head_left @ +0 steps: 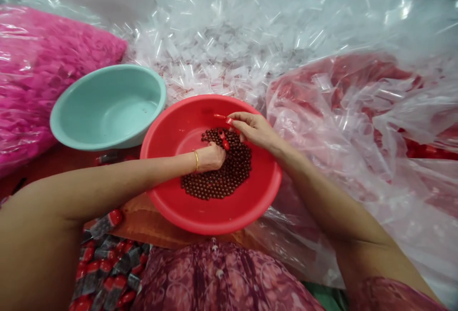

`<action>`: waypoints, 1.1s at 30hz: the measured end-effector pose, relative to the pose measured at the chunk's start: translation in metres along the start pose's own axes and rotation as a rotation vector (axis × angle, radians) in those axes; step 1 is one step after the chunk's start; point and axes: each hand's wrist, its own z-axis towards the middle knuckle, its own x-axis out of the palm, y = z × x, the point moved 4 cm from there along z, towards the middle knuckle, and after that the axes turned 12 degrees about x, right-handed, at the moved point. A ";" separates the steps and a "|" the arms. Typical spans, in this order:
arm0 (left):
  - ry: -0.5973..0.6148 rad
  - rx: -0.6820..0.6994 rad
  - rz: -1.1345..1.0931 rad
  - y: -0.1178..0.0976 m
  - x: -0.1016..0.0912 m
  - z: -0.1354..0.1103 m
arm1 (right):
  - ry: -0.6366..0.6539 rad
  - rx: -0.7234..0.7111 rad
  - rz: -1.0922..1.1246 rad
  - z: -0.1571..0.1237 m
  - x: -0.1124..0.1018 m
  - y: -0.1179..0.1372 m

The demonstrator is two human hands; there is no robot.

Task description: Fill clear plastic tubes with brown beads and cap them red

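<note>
A red basin (211, 225) holds a layer of small, round, dark brown balls (218, 182). Inside it my left hand (212, 157), a gold bangle at the wrist, reaches down to the balls with its fingers curled closed. Those fingertips are hidden, so what they hold cannot be made out. Just beyond that hand is a small glossy red piece (224, 140); whether it is held or lying on the balls is unclear. Above the basin's far right side, my right hand (249, 127) pinches a small red plastic piece (229, 120) between thumb and fingers.
A pale green basin (107, 106) stands at the left, beside a bag of pink pieces (53, 63). Clear plastic pieces (214, 44) are heaped behind. On the right lies a clear bag with red contents (343, 91). Several red-capped clear containers (110, 273) lie near my left arm.
</note>
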 end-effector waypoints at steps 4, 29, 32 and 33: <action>-0.081 0.042 -0.114 -0.015 -0.001 0.028 | -0.055 0.026 0.029 0.000 -0.002 0.003; -1.035 -0.474 -2.068 0.012 -0.029 -0.058 | 0.079 0.062 0.357 -0.019 -0.003 0.008; -0.996 -0.461 -2.053 0.011 -0.032 -0.057 | 0.068 0.041 0.283 -0.025 0.004 0.016; -0.969 -0.448 -2.059 0.011 -0.033 -0.056 | 0.076 0.035 0.277 -0.026 0.007 0.018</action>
